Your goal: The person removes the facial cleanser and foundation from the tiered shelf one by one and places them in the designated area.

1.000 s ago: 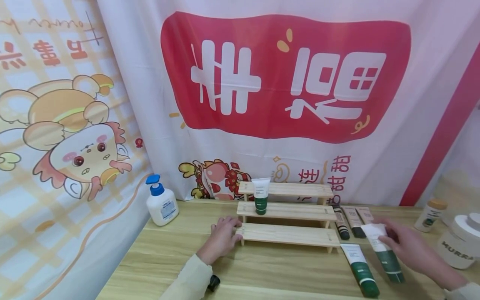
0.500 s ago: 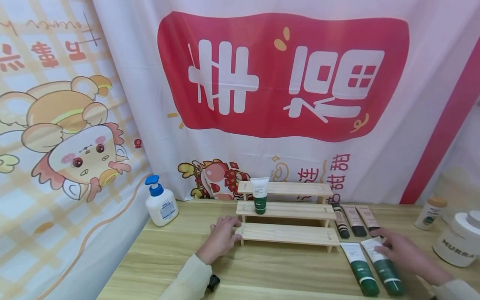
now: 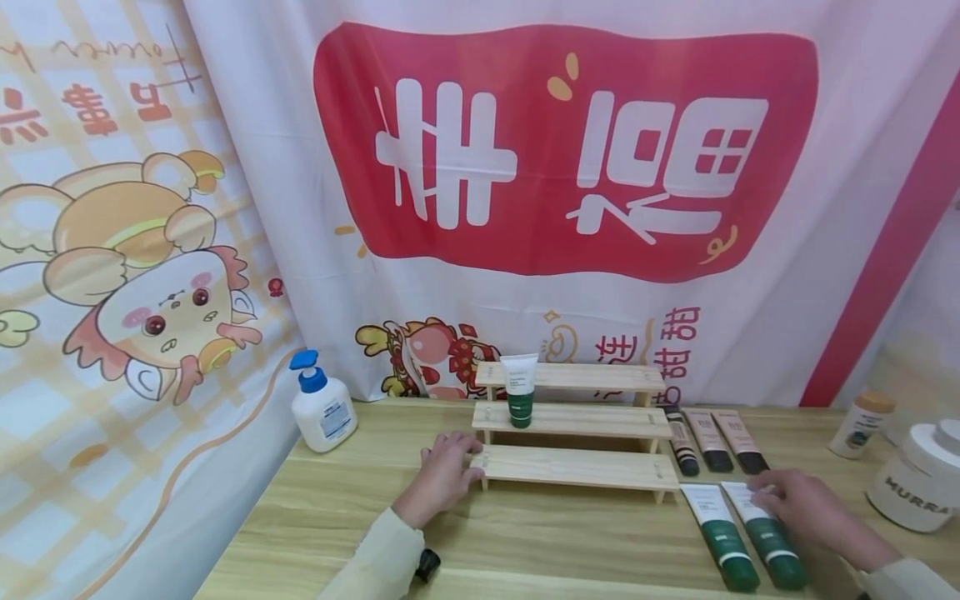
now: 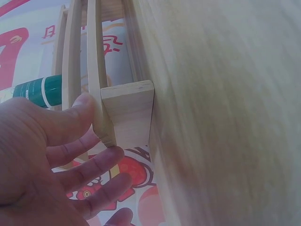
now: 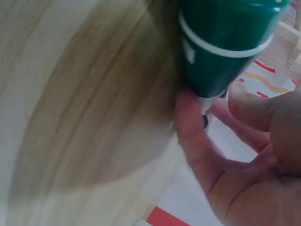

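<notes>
A pale wooden three-step rack [image 3: 577,469] stands on the table. My left hand [image 3: 442,477] holds the left end of its lowest plank, the thumb [image 4: 83,104] against the wood. On the middle step, a small green-and-white squeeze tube [image 3: 520,392] stands upright on its cap. Right of the rack, two larger green-and-white squeeze tubes lie side by side. My right hand [image 3: 813,512] pinches the white end of the right-hand tube [image 3: 774,546]; the left-hand tube [image 3: 722,537] lies close beside it. In the right wrist view, the tube's green cap end [image 5: 230,28] faces the camera.
Behind the larger tubes lie a dark-capped tube [image 3: 682,446] and two pinkish BB tubes [image 3: 738,442]. A tan-capped bottle [image 3: 861,429] and a white jar [image 3: 911,483] stand far right. A blue-topped pump bottle [image 3: 324,408] stands left. Printed curtains [image 3: 570,317] hang behind.
My right hand has lowered the larger squeeze tube onto the table, next to the other one, and the fingers have shifted slightly down. My left hand has stayed at the rack.
</notes>
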The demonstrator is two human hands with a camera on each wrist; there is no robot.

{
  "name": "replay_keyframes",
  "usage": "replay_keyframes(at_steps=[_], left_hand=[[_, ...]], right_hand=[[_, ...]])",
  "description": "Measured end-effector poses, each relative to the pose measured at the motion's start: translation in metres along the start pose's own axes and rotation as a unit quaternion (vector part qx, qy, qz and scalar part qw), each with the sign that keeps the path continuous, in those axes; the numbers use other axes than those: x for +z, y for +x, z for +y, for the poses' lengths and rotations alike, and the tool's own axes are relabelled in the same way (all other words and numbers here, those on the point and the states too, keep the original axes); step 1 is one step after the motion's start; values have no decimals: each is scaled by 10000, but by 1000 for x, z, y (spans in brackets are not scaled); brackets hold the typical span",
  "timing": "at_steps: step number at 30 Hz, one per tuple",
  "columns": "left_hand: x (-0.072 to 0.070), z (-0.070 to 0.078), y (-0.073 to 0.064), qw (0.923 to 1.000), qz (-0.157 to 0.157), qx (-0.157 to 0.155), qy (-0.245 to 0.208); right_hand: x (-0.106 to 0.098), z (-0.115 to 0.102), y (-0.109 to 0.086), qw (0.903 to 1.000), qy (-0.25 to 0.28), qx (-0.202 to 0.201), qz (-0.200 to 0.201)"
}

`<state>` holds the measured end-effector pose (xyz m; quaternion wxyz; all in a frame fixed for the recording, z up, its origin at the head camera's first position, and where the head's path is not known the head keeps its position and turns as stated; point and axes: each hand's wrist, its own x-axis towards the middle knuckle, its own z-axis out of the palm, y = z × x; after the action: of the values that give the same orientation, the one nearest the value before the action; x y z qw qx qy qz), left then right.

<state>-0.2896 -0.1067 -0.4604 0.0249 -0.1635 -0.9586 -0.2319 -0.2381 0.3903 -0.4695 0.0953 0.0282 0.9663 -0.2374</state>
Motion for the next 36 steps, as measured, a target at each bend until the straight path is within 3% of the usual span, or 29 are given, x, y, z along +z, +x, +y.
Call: replay_keyframes(at_steps=[6,10,15,20,25,28,32,36], left_hand=[[0,-1,1,10000,-8,-11,-11],[0,-1,0,10000,17,-7,-19],[0,-2,0,10000,5,-10,-28],[-1,-1,-1,10000,-14,-10,-45],[-1,0,-3,10000,-16,-52,-65],[-1,0,-3,9999,-34,-78,-99],[-2,1,-4,9998,-71,-101,-147],[-2,1,-4,9999,-61,-123,-98]], right_hand=[[-14,-30,-12,9986,-215,-89,469],[-20,-61,-23,9936,-402,-510,920],[-18,-95,-32,9826,-251,-1083,1485],[-13,-129,-32,9578,114,-1917,2140],[-6,-168,-20,9133,421,-2986,2737],[-3,-192,-11,8955,545,-3379,2846],[3,-221,1,8834,726,-3707,2773],[11,-246,10,8786,924,-3934,2545]])
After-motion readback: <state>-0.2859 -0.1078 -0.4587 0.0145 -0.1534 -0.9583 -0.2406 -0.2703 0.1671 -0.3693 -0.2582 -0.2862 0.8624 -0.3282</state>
